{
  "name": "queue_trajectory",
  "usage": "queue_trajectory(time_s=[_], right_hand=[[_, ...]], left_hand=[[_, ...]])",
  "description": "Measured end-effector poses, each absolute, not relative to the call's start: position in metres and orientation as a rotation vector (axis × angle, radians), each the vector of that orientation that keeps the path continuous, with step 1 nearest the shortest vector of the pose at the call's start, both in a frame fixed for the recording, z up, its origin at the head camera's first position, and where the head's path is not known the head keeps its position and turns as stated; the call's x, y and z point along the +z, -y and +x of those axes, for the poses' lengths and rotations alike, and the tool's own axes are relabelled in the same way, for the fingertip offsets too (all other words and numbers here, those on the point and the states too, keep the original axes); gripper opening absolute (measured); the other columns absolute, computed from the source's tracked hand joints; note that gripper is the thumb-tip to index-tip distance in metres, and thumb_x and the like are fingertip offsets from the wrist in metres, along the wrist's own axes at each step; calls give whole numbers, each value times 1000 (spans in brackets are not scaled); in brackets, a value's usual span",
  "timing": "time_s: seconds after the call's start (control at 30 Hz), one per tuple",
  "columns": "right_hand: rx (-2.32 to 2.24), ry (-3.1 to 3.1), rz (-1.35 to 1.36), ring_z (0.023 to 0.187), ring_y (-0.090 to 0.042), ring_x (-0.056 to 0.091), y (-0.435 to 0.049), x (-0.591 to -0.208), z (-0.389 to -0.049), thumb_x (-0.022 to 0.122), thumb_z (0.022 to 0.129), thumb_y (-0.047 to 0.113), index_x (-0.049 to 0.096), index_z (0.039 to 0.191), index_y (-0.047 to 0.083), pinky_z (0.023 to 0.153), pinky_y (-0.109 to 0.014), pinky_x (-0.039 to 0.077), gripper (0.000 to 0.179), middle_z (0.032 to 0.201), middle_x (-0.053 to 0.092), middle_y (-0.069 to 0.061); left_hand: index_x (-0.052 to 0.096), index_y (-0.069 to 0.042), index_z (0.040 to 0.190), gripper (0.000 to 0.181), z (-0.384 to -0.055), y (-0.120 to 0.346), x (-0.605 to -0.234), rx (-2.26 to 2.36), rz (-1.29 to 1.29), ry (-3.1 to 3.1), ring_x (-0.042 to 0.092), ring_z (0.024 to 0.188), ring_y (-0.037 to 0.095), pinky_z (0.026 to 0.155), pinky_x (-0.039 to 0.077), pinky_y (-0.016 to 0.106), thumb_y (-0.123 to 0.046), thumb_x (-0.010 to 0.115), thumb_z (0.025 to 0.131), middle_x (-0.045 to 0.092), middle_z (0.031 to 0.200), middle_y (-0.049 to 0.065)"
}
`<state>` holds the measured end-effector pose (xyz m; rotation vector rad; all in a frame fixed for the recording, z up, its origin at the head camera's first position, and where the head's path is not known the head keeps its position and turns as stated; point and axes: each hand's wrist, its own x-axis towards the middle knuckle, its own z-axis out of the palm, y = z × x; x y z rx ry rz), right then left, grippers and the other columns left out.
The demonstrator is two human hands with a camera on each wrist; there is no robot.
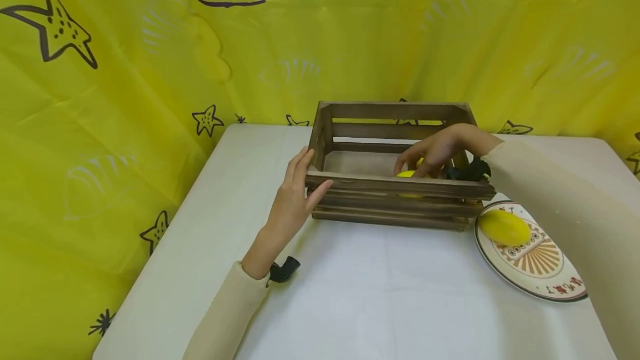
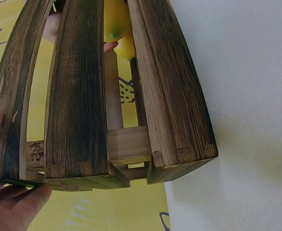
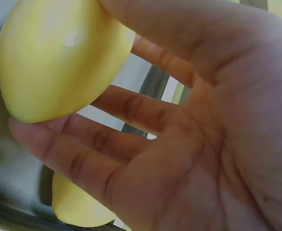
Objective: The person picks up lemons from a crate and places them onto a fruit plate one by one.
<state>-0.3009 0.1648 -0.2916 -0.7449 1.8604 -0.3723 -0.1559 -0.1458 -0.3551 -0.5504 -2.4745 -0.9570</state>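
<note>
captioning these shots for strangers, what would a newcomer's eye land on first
Probably the bright yellow backdrop, printed with outlined starfish, behind and left of the white table. Next comes the dark slatted wooden crate on the table, where the right grip holds a yellow lemon inside. Another lemon stands out on the patterned plate by the crate's near right corner.

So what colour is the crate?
The crate is dark brown with blackish streaks and lighter brown patches, best seen in the left wrist view.
</note>
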Motion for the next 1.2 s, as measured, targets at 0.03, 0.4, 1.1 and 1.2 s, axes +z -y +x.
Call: queue_trajectory(time_s=[0.03, 0.4, 1.1, 1.2], right_hand=[[-382, -1862, -752, 69, -14, 45, -165, -292, -301, 54, 101, 21, 44, 140, 14, 65, -29, 45, 41, 128, 45, -16], [-491, -1970, -772, 93, -22, 56, -168, -292, -299, 61, 97, 30, 41, 144, 10, 80, -32, 53, 55, 134, 44, -21], [-646, -2066, -921, 129, -37, 38, -168, -277, -302, 60, 98, 25, 42, 144, 7, 98, -42, 49, 53, 145, 36, -19], [-658, -2082, -947, 131, -37, 38, -166, -275, -302, 60, 98, 24, 43, 144, 7, 102, -47, 45, 52, 146, 37, -17]], left_hand=[[34, 6, 145, 67, -156, 146, -356, -956, -551, 2475, 55, 122, 38, 92, 53, 38, -23, 67, 94, 34, 150, 22], [33, 5, 146, 67, -155, 145, -357, -949, -541, 2489, 54, 124, 37, 93, 52, 38, -24, 66, 95, 34, 150, 21], [34, 6, 146, 67, -156, 146, -356, -960, -547, 2479, 46, 133, 36, 98, 49, 40, -23, 66, 95, 34, 150, 22], [34, 5, 146, 67, -156, 146, -356, -962, -539, 2483, 47, 131, 36, 98, 49, 40, -23, 66, 95, 34, 150, 22]])
